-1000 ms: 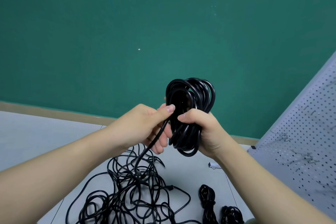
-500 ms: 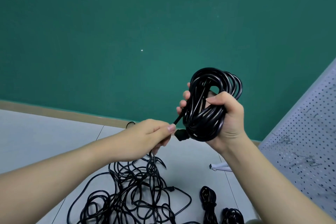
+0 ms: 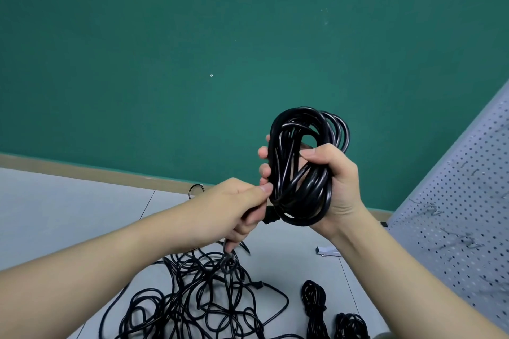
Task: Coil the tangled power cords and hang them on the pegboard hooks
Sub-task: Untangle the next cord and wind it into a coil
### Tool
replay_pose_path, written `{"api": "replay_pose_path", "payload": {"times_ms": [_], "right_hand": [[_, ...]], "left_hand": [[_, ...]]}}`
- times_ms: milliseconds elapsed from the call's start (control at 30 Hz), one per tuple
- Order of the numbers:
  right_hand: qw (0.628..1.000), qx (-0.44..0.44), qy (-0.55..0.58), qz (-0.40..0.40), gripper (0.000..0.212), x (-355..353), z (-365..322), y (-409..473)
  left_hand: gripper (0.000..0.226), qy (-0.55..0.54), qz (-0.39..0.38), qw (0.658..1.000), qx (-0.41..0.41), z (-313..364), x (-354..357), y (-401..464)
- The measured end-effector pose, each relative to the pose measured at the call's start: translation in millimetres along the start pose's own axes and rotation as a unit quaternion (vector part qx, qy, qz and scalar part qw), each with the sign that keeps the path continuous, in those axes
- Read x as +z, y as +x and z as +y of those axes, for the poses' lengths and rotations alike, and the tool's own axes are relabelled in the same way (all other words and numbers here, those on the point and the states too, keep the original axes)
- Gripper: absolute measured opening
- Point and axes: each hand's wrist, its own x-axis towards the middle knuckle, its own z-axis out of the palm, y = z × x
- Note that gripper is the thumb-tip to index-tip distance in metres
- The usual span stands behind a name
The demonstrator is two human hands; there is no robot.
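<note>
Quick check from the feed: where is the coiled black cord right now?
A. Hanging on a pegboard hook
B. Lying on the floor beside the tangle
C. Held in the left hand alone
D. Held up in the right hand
D: the coiled cord sits in the right hand, fingers curled round it, while the left hand pinches its loose end by the plug, above the tangled pile.

From the hands, twelve o'clock is open air before the green wall [image 3: 192,63]. At three o'clock the pegboard [image 3: 454,228] stands slanted, its wire hooks [image 3: 429,208] jutting outward. At six o'clock the tangled cords [image 3: 198,300] sprawl across the floor [image 3: 68,215]; two coiled bundles [image 3: 314,303] lie at five o'clock. Nine o'clock holds bare floor.
</note>
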Motion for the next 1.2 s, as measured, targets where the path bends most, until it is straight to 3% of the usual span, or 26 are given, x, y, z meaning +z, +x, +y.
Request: {"api": "replay_pose_path", "payload": {"times_ms": [200,333,467,533,733,933,1100,1200], "right_hand": [[0.999,-0.023,0.035,-0.006,0.069,-2,-7,1],[0.993,-0.096,0.036,0.062,0.069,-20,-27,2],[0.978,-0.133,0.030,0.155,0.049,-47,-40,-3],[0.972,-0.137,0.019,0.190,0.042,-55,-41,-5],[0.960,-0.102,-0.088,0.244,0.038,-56,-30,-5],[0.968,-0.047,-0.123,0.212,0.044,-44,-21,-5],[0.974,0.012,-0.164,0.157,0.056,-31,-7,0],[0.981,0.033,-0.162,0.101,0.077,-26,1,4]], "left_hand": [[0.061,0.035,-0.005,0.999,-0.008,1,0,0],[0.055,0.121,0.031,0.992,-0.031,-7,-13,0],[0.054,0.335,0.063,0.938,-0.062,-7,-39,-4],[0.050,0.378,0.066,0.922,-0.053,-7,-50,-7],[0.038,0.394,0.098,0.911,0.071,5,-59,-10],[0.034,0.361,0.157,0.889,0.235,24,-37,-11],[0.028,0.314,0.204,0.888,0.268,27,-24,-6],[0.028,0.287,0.229,0.895,0.253,27,-23,-2]]}}
